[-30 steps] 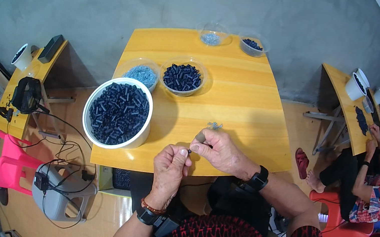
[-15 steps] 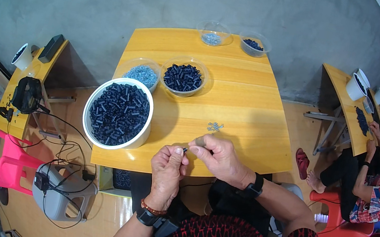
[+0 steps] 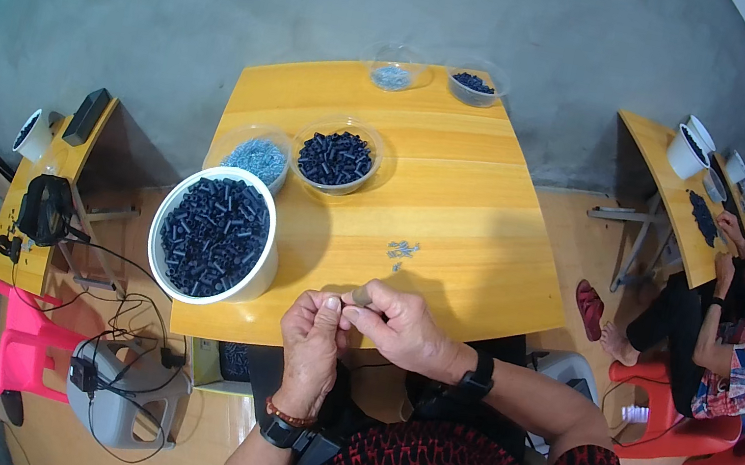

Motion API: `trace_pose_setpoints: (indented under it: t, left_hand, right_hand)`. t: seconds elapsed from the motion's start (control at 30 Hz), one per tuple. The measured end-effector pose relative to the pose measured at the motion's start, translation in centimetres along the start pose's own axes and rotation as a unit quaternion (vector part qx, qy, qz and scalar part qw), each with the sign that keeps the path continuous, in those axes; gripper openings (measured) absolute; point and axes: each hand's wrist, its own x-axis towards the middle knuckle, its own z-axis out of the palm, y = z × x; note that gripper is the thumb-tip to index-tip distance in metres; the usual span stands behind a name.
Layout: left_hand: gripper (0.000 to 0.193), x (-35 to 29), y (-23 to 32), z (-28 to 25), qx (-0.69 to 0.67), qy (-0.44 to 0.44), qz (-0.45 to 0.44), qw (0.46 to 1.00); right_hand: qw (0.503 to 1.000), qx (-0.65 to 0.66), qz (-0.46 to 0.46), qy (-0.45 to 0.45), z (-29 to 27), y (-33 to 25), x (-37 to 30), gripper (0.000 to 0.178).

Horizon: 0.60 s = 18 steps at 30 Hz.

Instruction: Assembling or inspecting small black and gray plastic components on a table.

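Left hand [image 3: 310, 346] and right hand [image 3: 410, 331] meet at the near edge of the counter [image 3: 458, 198], fingertips touching. Both closed in a pinch; fingers cover the contact point, can't tell what's in the grip. Right index carries what looks like a brownish finger cover [image 3: 362, 298]. Loose pile of small silvery pieces [image 3: 403, 250] on the counter just beyond the hands. White bucket [image 3: 262, 283] of dark cylinders [image 3: 213, 234] at near-left corner. Behind it: clear bowl of silvery bits [image 3: 256, 158] by the left edge, clear bowl of dark pieces [image 3: 336, 158] beside that. Two more clear bowls along the far edge.
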Motion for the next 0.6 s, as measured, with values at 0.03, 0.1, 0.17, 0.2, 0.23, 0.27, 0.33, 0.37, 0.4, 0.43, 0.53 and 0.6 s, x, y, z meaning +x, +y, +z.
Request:
trace_pose_setpoints:
  t: [0.03, 0.1, 0.17, 0.2, 0.23, 0.27, 0.33, 0.37, 0.4, 0.43, 0.53, 0.6]
  left_hand:
    - [0.015, 0.0, 0.1, -0.1, -0.010, -0.004, 0.000, 1.000]
    - [0.013, 0.1, 0.4, -0.2, -0.022, -0.009, 0.002, 1.000]
    - [0.011, 0.3, 0.7, -0.4, -0.086, -0.016, -0.027, 0.996]
    - [0.011, 0.4, 0.7, -0.7, -0.086, -0.015, -0.025, 0.996]
    - [0.012, 0.4, 0.7, -0.9, -0.106, -0.020, -0.030, 0.994]
    - [0.013, 0.5, 0.7, -1.1, -0.125, -0.024, -0.034, 0.991]
    - [0.014, 0.5, 0.7, -1.1, -0.130, -0.029, -0.038, 0.990]
    - [0.015, 0.5, 0.7, -1.1, -0.135, -0.032, -0.042, 0.989]
    - [0.015, 0.4, 0.7, -1.1, -0.136, -0.033, -0.042, 0.989]
    - [0.015, 0.4, 0.7, -1.1, -0.136, -0.039, -0.047, 0.989]
    - [0.014, 0.3, 0.6, -1.1, -0.157, -0.056, -0.066, 0.984]
    - [0.014, 0.2, 0.6, -1.2, -0.178, -0.067, -0.079, 0.978]
  right_hand:
    - [0.996, 0.081, 0.039, -0.005, -0.2, -0.3, 0.1, 0.007]
    - [0.991, 0.117, 0.058, 0.020, -1.5, 0.5, 0.0, 0.011]
    - [0.984, 0.153, 0.078, 0.039, -3.5, 0.8, -0.1, 0.014]
    - [0.980, 0.173, 0.080, 0.060, -4.8, 0.7, -0.1, 0.015]
    - [0.975, 0.191, 0.081, 0.083, -5.8, 0.7, -0.2, 0.015]
    - [0.975, 0.191, 0.080, 0.082, -6.6, 0.9, -0.4, 0.015]
    - [0.973, 0.187, 0.099, 0.089, -7.7, 1.3, -0.7, 0.016]
    - [0.973, 0.187, 0.099, 0.090, -7.8, 1.3, -0.8, 0.016]
    - [0.970, 0.197, 0.119, 0.077, -7.7, 0.9, -0.8, 0.017]
    - [0.966, 0.206, 0.139, 0.065, -7.5, 0.6, -0.8, 0.017]
    - [0.953, 0.241, 0.174, 0.064, -6.7, 0.4, -0.5, 0.017]
    - [0.944, 0.270, 0.180, 0.063, -6.0, 0.8, -0.3, 0.018]
